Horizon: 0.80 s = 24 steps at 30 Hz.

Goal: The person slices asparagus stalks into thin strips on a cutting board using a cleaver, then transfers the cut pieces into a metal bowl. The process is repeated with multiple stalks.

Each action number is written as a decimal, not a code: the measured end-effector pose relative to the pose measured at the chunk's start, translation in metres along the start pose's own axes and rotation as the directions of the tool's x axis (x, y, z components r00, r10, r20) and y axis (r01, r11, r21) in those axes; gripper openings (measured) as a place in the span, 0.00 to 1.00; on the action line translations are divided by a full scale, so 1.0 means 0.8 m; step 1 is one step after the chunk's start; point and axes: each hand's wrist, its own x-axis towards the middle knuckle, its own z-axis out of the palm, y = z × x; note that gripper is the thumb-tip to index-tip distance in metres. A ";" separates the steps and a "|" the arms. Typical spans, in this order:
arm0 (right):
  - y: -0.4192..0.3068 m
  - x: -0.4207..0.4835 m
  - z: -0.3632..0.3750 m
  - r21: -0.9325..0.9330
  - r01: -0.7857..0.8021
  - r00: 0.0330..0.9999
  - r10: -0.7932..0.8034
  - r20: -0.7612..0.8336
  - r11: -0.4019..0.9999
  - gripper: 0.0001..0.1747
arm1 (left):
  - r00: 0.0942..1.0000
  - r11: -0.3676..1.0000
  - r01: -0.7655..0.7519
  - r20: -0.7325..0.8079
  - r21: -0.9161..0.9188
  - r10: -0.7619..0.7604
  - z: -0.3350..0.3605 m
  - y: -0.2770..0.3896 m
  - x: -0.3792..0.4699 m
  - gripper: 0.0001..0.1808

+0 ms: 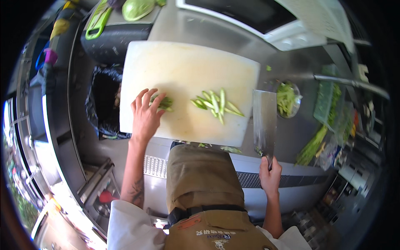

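Note:
My left hand [146, 116] is at the left part of a white cutting board [184, 67], fingers spread and curved over a small heap of green vegetable trimmings [166, 103]. The fingers partly hide this heap, and whether they touch it is hard to tell. My right hand [270, 176] grips the handle of a broad-bladed cleaver [265, 120], held off the board's right edge with its blade pointing away from me. Between my hands, several pale green vegetable strips [215, 101] lie loosely crossed on the board.
A bowl of cut green pieces [286, 101] stands right of the cleaver. Farther right are a green-tinted clear container [325, 93] and long green stalks [312, 145]. A bin lined with a black bag [104, 97] adjoins the board's left side. A green-handled peeler-like tool [98, 20] lies back left.

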 end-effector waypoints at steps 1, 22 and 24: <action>0.006 -0.005 -0.010 0.028 -0.019 0.999 0.021 -0.048 0.999 0.10 | 0.991 0.990 -0.129 0.031 0.065 0.127 0.010 -0.014 0.008 0.30; 0.084 0.016 0.076 0.618 -0.340 0.937 0.310 0.160 0.709 0.18 | 0.971 0.921 -0.186 -0.210 -0.342 0.118 0.129 0.142 0.051 0.21; 0.083 0.011 0.073 0.631 -0.351 0.931 0.332 0.153 0.691 0.18 | 0.977 0.952 -0.212 -0.056 -0.220 0.205 0.113 0.142 0.073 0.18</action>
